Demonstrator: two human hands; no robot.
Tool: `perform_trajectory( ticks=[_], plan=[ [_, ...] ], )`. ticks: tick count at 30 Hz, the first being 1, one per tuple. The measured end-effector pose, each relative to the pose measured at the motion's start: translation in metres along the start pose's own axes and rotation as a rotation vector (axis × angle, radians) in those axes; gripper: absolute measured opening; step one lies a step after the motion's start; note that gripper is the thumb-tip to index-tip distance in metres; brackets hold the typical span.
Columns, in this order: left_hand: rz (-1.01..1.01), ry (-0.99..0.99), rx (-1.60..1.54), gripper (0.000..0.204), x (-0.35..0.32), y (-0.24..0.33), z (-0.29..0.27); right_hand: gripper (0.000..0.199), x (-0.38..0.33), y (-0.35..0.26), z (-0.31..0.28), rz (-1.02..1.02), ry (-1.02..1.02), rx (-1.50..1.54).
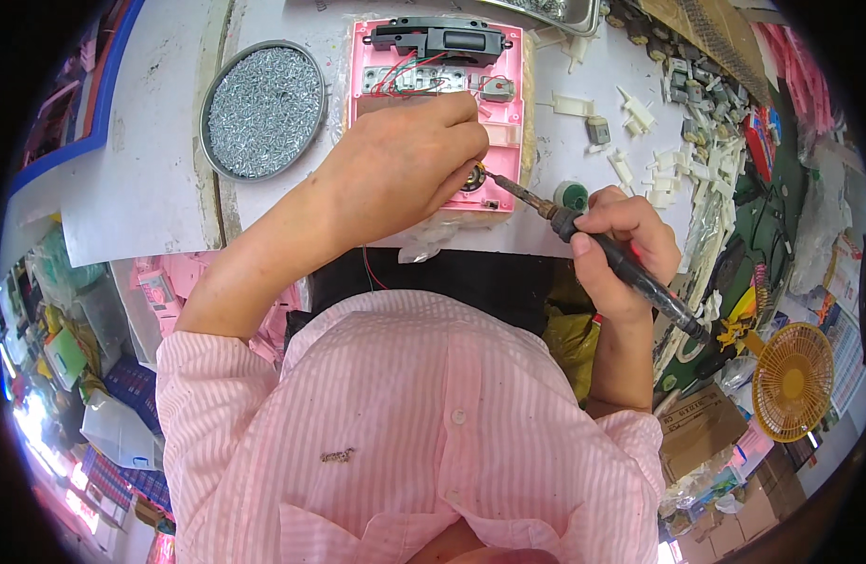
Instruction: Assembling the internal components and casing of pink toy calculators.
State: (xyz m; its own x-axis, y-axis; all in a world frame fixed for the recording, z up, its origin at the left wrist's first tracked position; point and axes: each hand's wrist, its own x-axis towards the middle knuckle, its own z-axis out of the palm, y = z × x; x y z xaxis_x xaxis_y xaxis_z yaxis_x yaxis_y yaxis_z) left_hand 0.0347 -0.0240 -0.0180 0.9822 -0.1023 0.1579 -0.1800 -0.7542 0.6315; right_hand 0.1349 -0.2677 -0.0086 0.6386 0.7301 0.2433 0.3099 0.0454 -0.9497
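A pink plastic housing (pixel 515 164) lies on the work table in front of me, with a black plastic mechanism across its far end. Red wires (pixel 392 77) run over a grey plate inside it, beside a small motor (pixel 497 89). My left hand (pixel 409 155) reaches over the housing, its fingers pinched together; whatever they hold is hidden. Right by those fingertips sits a small round part (pixel 473 179), like a speaker. My right hand (pixel 639 240) grips a soldering iron (pixel 564 222) by its dark handle. The iron's tip points left and meets the round part's edge.
A round metal tray (pixel 207 127) full of small screws stands left of the housing. Near the iron is a small green-topped container (pixel 572 195). White plastic parts (pixel 639 113) and several small motors (pixel 597 132) lie to the right. A yellow fan (pixel 793 381) stands at far right.
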Motion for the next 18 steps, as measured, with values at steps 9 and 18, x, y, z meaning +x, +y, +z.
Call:
perform_trajectory(
  ticks=[9, 18],
  plan=[
    [0.009, -0.002, 0.019, 0.013, -0.001, 0.001, -0.001, 0.015, 0.005, -0.005, 0.0, 0.006, -0.04, -0.093],
    [0.035, 0.005, 0.084, 0.012, -0.002, 0.001, -0.002, 0.015, -0.003, -0.005, -0.014, 0.012, 0.051, -0.057]
  ],
)
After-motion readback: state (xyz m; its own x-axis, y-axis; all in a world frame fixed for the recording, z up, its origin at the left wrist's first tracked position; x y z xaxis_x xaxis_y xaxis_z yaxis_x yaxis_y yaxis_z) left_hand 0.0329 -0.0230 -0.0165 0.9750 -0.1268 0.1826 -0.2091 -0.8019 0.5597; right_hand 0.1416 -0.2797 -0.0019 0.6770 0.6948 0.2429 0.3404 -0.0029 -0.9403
